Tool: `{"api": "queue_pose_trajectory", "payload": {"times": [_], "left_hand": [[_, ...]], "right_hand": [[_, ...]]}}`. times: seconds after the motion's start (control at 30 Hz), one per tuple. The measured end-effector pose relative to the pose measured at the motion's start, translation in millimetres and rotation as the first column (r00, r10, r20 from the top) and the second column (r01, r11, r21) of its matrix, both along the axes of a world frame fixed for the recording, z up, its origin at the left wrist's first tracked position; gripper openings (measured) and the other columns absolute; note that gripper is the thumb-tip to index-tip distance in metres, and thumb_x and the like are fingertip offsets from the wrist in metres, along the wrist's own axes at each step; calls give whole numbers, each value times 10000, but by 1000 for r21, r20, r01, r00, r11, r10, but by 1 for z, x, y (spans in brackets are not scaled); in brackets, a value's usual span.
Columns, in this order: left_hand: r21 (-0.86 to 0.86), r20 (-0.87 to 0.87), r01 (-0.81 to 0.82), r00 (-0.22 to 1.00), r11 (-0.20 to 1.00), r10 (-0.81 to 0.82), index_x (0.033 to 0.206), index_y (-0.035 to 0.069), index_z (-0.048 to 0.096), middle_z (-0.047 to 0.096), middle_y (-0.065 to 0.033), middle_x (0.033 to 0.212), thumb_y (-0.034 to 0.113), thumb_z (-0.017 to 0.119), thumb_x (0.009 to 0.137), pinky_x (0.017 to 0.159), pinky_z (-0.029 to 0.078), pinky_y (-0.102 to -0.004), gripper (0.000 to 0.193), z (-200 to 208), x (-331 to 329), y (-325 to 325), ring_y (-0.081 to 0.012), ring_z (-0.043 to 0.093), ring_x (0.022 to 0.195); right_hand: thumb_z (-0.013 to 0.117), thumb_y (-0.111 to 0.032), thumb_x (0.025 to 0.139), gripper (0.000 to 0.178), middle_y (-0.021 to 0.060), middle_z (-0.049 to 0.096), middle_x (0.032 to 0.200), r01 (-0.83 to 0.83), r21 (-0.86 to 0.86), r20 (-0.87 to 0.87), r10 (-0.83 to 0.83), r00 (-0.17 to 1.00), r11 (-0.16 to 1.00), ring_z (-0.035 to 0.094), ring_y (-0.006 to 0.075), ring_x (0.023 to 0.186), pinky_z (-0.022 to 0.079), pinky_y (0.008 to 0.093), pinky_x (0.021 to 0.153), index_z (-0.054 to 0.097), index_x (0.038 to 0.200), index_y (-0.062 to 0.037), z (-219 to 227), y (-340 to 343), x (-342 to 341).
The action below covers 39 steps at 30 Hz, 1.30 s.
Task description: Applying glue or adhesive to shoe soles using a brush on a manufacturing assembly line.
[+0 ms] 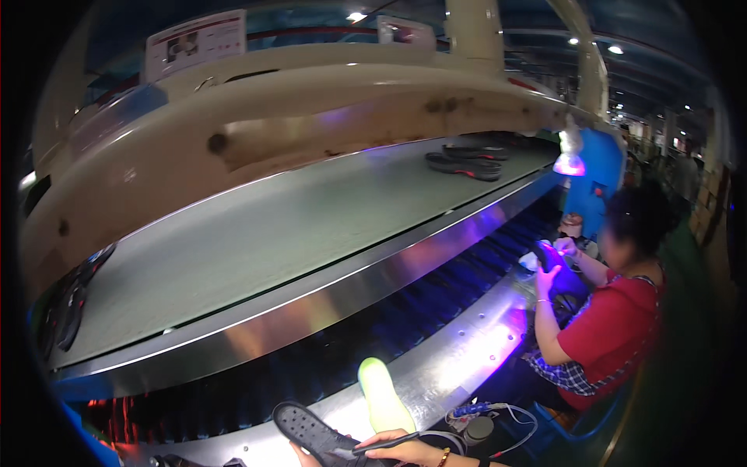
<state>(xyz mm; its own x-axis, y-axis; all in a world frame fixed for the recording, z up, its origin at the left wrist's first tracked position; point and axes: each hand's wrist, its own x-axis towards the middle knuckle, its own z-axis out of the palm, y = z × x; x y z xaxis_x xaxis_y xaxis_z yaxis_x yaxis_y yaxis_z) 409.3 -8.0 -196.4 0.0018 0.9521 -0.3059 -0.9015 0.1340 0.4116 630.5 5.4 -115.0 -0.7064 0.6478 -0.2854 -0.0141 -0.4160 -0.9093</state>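
Observation:
At the lower edge, my left hand (pixel 304 456) is mostly cut off, its visible fingers against the side of a black shoe sole (pixel 303 428). The sole is tilted, and a row of small holes shows near its rounded end. My right hand (pixel 395 449) grips a slim black-handled brush (pixel 389 443), whose pale tip rests on or just over the sole. Just beyond my right hand, a bright yellow-green shoe sole (pixel 377 389) lies on the metal ledge.
A grey-green conveyor belt (pixel 296 226) runs beyond the ledge (pixel 451 354), carrying dark soles (pixel 467 166) far off and more (pixel 74 303) at left. To the right, a seated co-worker in red (pixel 615 311) handles a sole under a purple lamp (pixel 569 165). Cables and a jar (pixel 478 428) sit nearby.

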Motion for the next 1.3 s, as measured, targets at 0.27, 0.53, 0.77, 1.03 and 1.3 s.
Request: {"api": "queue_pose_trajectory", "payload": {"times": [0.27,0.53,0.77,1.03,1.3], "left_hand": [[-15,-150,24,988,1000,-26,1317,45,475,610,-213,1155,866,256,758,922,446,-608,1017,4,2,19,-479,569,1039],[-23,-248,39,968,999,-43,1313,36,474,612,-223,1137,880,251,743,916,453,-603,1043,-6,4,32,-479,573,1029],[139,-404,22,914,990,37,1309,27,474,613,-232,1121,892,247,729,910,460,-599,1066,-8,-6,6,-480,577,1021],[160,63,-73,996,984,64,1297,-51,443,553,-264,1214,914,213,706,980,430,-567,1154,51,15,-16,-457,541,1119],[300,12,-123,992,946,125,1357,31,415,543,-234,1246,886,120,743,1005,423,-509,1094,62,15,-14,-378,537,1148]], "right_hand": [[613,-164,920,294,116,633,1191,-61,33,3,61,998,998,549,198,1157,421,333,1024,636,1173,-16,15,-1,-8],[650,-254,905,369,126,578,1283,-132,75,-66,137,988,988,505,216,1221,392,364,1063,617,1240,-104,0,-6,-3],[688,-268,872,328,-25,624,1168,-69,168,19,67,998,983,557,49,924,468,200,541,666,1180,-160,1,14,-4],[702,-9,810,204,96,705,1010,135,317,-185,-78,980,939,648,135,917,510,258,847,705,1013,4,4,29,-6],[716,-27,790,205,128,708,987,90,443,-89,-56,994,892,662,174,937,512,287,857,715,994,-1,27,42,-27]]}}
